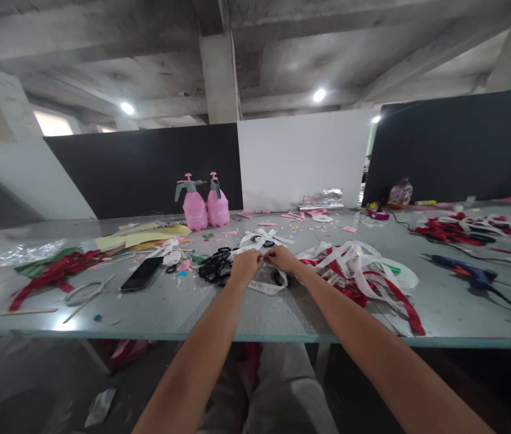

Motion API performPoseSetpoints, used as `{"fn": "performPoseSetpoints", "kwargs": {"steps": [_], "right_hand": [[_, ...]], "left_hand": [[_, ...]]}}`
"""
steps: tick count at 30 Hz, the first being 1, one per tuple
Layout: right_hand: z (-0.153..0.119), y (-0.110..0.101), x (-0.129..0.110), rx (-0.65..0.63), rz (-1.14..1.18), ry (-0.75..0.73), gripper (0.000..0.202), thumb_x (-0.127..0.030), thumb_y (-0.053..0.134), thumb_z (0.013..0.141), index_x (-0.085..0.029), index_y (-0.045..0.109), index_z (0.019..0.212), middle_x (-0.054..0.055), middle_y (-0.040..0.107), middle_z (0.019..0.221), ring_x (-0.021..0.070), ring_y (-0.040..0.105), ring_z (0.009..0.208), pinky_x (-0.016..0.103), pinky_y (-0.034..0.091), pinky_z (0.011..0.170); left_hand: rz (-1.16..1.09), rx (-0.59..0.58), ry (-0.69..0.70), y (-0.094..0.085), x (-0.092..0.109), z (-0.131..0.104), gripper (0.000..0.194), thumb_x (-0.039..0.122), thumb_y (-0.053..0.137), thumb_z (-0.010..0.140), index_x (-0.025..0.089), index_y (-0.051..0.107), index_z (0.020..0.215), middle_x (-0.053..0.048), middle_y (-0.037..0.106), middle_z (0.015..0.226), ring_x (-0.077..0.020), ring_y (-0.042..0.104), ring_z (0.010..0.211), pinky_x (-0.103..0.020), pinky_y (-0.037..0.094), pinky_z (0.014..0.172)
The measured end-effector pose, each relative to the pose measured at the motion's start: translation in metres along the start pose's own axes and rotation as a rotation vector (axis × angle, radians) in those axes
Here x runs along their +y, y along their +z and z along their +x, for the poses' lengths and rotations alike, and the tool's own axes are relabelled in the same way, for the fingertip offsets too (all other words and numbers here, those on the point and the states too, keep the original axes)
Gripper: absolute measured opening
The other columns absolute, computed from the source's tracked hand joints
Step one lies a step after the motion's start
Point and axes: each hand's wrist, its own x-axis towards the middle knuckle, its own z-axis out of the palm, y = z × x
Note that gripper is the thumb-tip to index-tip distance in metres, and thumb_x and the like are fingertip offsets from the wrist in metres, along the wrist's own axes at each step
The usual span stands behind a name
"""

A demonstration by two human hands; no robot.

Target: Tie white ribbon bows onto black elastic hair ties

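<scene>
My left hand (247, 264) and my right hand (281, 259) meet over the middle of the table, fingertips close together and closed. Between and below them hangs a white printed ribbon (268, 289), which loops down toward the tabletop; the exact grip is too small to tell. White bows (264, 237) lie just beyond my fingers. To the left of my left hand is a pile of black bands (214, 265). Right of my right hand sits a heap of white and red ribbons (359, 271).
Two pink spray bottles (196, 210) stand at the back. A black phone (142, 274), red ribbon (59, 274) and yellow paper (144, 236) lie left. At right are a blue glue gun (463, 271) with a cord and a bottle (401, 194). The table's front edge (147, 333) runs below my forearms.
</scene>
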Motion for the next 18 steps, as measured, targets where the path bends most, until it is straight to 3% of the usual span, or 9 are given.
{"fn": "performPoseSetpoints", "kwargs": {"steps": [6, 18], "right_hand": [[-0.0014, 0.0004, -0.0029, -0.006, -0.032, 0.043, 0.027, -0.029, 0.053, 0.078, -0.011, 0.073, 0.078, 0.001, 0.058, 0.058, 0.0112, 0.045, 0.057, 0.022, 0.031, 0.054], [-0.0005, -0.0004, -0.0032, -0.008, -0.019, -0.012, 0.024, -0.024, 0.051, 0.075, -0.012, 0.072, 0.073, 0.001, 0.058, 0.058, 0.0107, 0.044, 0.057, 0.021, 0.031, 0.055]], "left_hand": [[0.005, -0.030, -0.018, -0.0025, 0.0017, -0.0006, 0.023, 0.030, 0.047, 0.086, 0.023, 0.068, 0.094, -0.003, 0.067, 0.095, -0.0141, 0.060, 0.087, -0.023, 0.039, 0.072], [-0.073, -0.014, -0.092, -0.0066, 0.0039, -0.0026, 0.020, 0.032, 0.051, 0.084, 0.023, 0.067, 0.093, -0.003, 0.067, 0.098, -0.0146, 0.059, 0.089, -0.023, 0.038, 0.072]]}}
